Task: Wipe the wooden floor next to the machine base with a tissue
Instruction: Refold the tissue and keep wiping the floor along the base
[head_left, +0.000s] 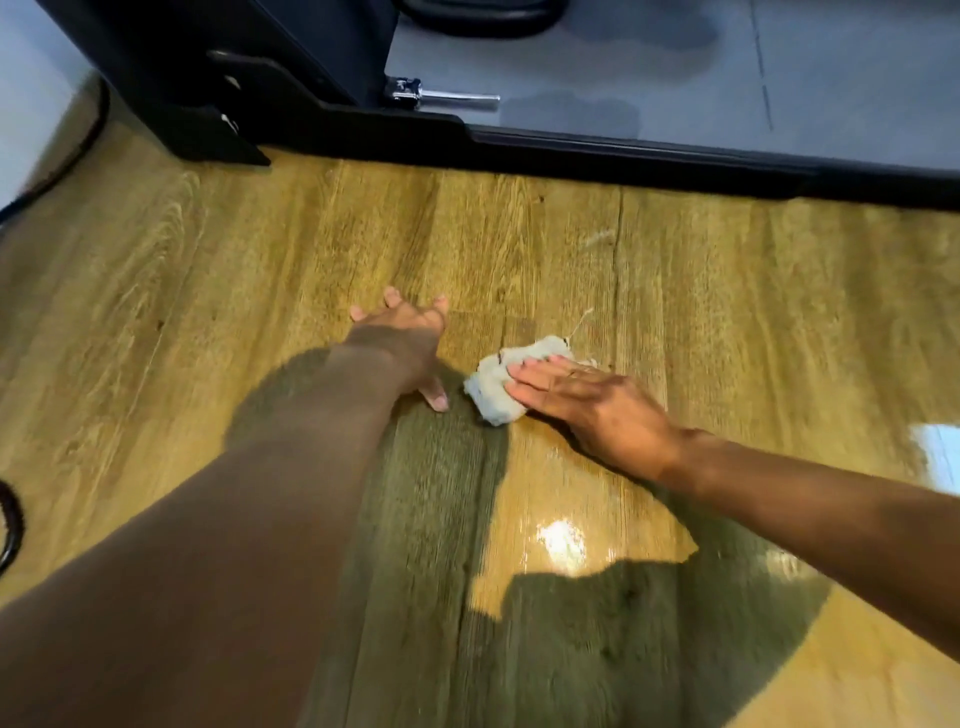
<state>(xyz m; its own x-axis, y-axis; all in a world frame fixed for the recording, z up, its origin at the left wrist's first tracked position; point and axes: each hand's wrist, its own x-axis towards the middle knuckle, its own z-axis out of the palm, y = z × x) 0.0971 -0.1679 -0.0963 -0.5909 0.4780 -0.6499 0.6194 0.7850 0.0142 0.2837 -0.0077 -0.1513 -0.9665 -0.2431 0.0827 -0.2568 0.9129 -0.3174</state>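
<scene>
A crumpled white tissue (493, 387) lies on the wooden floor (727, 312) in the middle of the view. My right hand (587, 400) presses flat on its right half, fingers stretched out over it. Just left of the tissue, my left hand (410, 343) rests flat on the boards with fingers spread and nothing in it. The black machine base (623, 150) runs across the top, some way beyond both hands.
The machine's dark body (218, 67) stands at the top left with a chrome lever (441, 96) beside its grey platform (649, 62). A black cable (78, 150) runs along the left wall, and another loop (10, 525) lies at the left edge. Glossy reflections sit on the floor near me.
</scene>
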